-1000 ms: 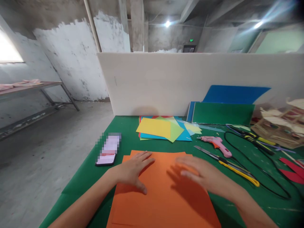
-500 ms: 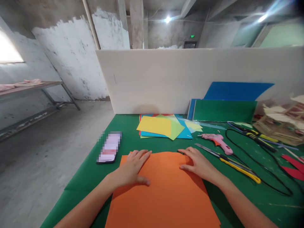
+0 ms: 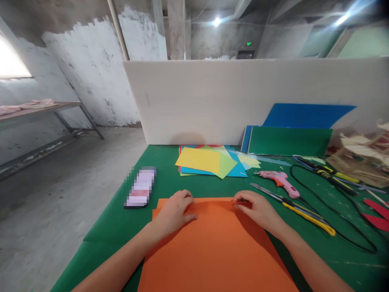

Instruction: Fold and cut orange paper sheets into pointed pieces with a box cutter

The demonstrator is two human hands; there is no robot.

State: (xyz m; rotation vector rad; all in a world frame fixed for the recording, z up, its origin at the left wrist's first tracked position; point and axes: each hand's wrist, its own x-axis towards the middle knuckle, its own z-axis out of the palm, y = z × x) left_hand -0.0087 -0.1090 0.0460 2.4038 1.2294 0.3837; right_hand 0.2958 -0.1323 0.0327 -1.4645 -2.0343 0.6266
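Observation:
A stack of large orange paper sheets lies in front of me on the green table. The upper sheet's far edge is raised and slightly offset from the one below, which shows as a strip behind it. My right hand pinches this edge near its right end, thumb below the fingertips. At the left end, my left hand curls its fingers over the same edge, with the thumb lying towards me; its fingertips are partly hidden.
Beyond the stack lie coloured sheets, a yellow one on top. A phone is at left. To the right are a pink glue gun, a yellow utility knife with its blade out, a black cable and red pieces. A white board stands behind.
Both hands have gone from lying spread on the orange sheets to curled at the far edge. The upper sheet's edge has lifted and shifted towards me, uncovering the sheet below.

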